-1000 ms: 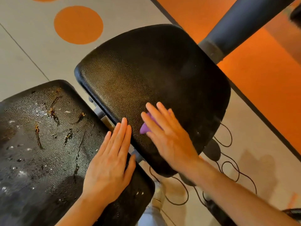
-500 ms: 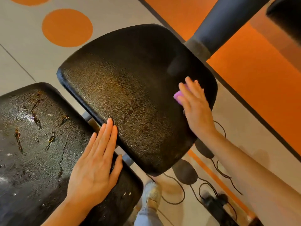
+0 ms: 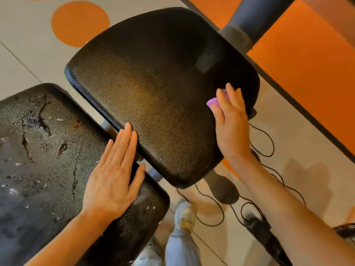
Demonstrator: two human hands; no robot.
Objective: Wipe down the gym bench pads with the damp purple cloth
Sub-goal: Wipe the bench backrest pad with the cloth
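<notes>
Purple cloth [image 3: 213, 102] lies under the flat, straight-fingered right hand [image 3: 230, 121] at the seat pad's [image 3: 153, 96] right edge. Left hand [image 3: 113, 177] rests flat on the cracked pad [image 3: 38, 150]. Ungripped, the cloth may slip off that edge.

No legible text in view. Seat pad [image 3: 163, 96], cracked pad [image 3: 44, 154], floor [image 3: 25, 45]: no labels, brands or numbers.

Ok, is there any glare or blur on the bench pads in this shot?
Head view: a warm sheen sits mid seat pad; the cracked pad glints with small white highlights, likely wet; the right hand and purple cloth look slightly soft; faint shadows fall on the floor at right.
</notes>
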